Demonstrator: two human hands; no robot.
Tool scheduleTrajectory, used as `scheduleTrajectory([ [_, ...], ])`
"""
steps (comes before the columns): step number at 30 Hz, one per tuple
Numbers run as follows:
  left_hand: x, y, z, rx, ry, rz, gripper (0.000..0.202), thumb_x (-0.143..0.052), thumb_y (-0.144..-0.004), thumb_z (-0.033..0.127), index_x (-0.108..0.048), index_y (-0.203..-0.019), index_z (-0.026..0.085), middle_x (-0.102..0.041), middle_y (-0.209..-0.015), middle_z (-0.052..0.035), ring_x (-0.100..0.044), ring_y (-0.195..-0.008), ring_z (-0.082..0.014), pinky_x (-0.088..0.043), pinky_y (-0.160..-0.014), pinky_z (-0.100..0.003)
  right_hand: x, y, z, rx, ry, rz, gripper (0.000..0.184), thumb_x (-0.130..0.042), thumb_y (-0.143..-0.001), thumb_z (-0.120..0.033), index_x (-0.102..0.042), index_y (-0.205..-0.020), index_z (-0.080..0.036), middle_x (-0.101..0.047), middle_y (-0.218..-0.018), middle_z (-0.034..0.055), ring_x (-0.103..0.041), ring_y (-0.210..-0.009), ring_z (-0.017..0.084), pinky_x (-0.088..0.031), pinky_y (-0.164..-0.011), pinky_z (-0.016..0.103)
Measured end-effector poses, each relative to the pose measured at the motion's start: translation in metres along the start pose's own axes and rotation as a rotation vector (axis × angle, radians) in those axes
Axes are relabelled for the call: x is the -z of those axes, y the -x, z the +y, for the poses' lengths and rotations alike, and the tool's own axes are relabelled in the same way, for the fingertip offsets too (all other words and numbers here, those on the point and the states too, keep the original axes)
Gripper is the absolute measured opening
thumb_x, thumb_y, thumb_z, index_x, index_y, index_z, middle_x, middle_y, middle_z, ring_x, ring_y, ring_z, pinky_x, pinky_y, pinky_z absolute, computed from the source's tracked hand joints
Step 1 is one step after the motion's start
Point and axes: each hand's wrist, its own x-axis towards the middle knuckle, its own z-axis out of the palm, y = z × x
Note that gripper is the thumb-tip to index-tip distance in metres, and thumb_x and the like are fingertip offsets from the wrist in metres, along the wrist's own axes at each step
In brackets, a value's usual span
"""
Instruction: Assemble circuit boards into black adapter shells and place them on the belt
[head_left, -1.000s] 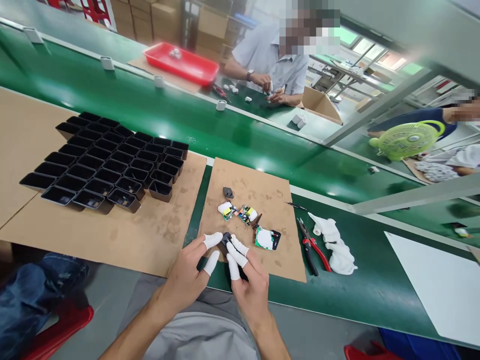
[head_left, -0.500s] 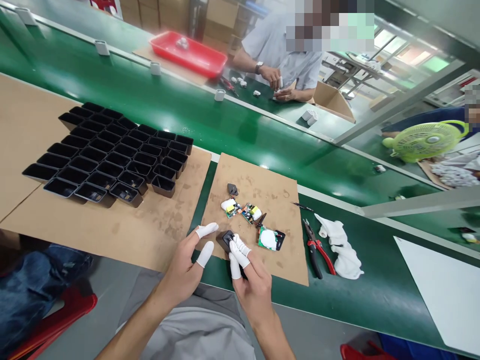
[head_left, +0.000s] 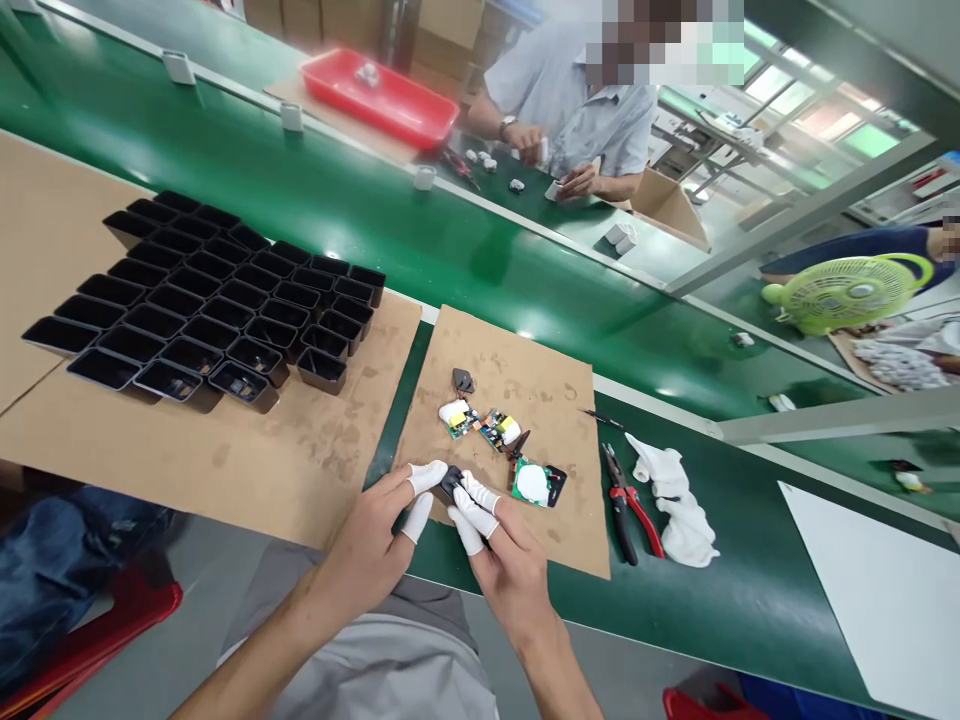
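Compared with half a second earlier, the left hand (head_left: 373,545) has been brought back in, its white-capped fingertips (head_left: 426,476) again touching the small black plastic part (head_left: 450,484). The part, dark and mostly hidden by fingers, is held over the near edge of the brown cardboard sheet (head_left: 525,375). It is pinched between both hands, the right hand (head_left: 508,568) closed around it with capped fingers curled.

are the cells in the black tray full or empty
Mostly empty: the black tray shows bare dark cells across its rows. One or two cells in the near row seem to hold something small; cannot tell what.
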Motion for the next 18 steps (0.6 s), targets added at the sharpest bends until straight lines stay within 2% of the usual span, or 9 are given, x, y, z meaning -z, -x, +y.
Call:
scheduleTrajectory([
  [3, -0.001, 0.004, -0.003, 0.116, 0.072, 0.061, 0.042, -0.049, -0.119, 0.035, -0.073, -0.153, 0.026, -0.076, -0.157, -0.0107, -0.068, -0.152, -0.0311, -0.053, -0.133, -0.055, 0.0, 0.004, 0.0, 0.042, 0.024, 0.001, 0.071, -0.066, -0.106, 0.002, -0.06, -0.169, -0.029, -0.082, -0.144, 0.0148, -0.077, -0.141, 0.035, -0.073, -0.109, 0.047],
  [6, -0.002, 0.007, -0.006, 0.216, 0.169, 0.161, 0.044, -0.054, -0.118, 0.046, -0.073, -0.152, 0.026, -0.074, -0.159, -0.0122, -0.067, -0.152, -0.034, -0.05, -0.134, -0.06, -0.007, 0.008, 0.0, 0.041, 0.069, 0.028, 0.075, -0.067, -0.104, 0.004, -0.057, -0.171, -0.029, -0.081, -0.144, 0.0161, -0.075, -0.144, 0.036, -0.071, -0.113, 0.051],
  [11, -0.001, 0.006, -0.005, 0.229, 0.215, 0.181, 0.045, -0.056, -0.117, 0.05, -0.074, -0.15, 0.026, -0.075, -0.157, -0.0124, -0.067, -0.151, -0.0343, -0.048, -0.134, -0.06, -0.016, 0.007, 0.002, 0.027, 0.079, 0.032, 0.069, -0.067, -0.106, 0.001, -0.061, -0.168, -0.029, -0.085, -0.133, 0.0156, -0.079, -0.138, 0.036, -0.072, -0.111, 0.049],
  [14, 0.001, 0.006, -0.004, 0.219, 0.207, 0.173, 0.045, -0.056, -0.117, 0.051, -0.075, -0.149, 0.025, -0.076, -0.156, -0.0124, -0.068, -0.15, -0.0346, -0.048, -0.134, -0.059, -0.012, 0.002, -0.003, 0.022, 0.078, 0.06, 0.068, -0.067, -0.106, 0.0, -0.063, -0.166, -0.031, -0.084, -0.136, 0.015, -0.08, -0.136, 0.034, -0.074, -0.107, 0.046],
  [18, 0.001, 0.007, -0.003, 0.228, 0.183, 0.181, 0.045, -0.057, -0.116, 0.051, -0.075, -0.15, 0.027, -0.076, -0.156, -0.0115, -0.066, -0.153, -0.0353, -0.048, -0.133, -0.058, -0.008, 0.003, -0.009, -0.001, 0.055, 0.13, 0.075, -0.073, -0.099, 0.007, -0.066, -0.164, -0.032, -0.082, -0.143, 0.0144, -0.081, -0.133, 0.033, -0.073, -0.109, 0.047],
])
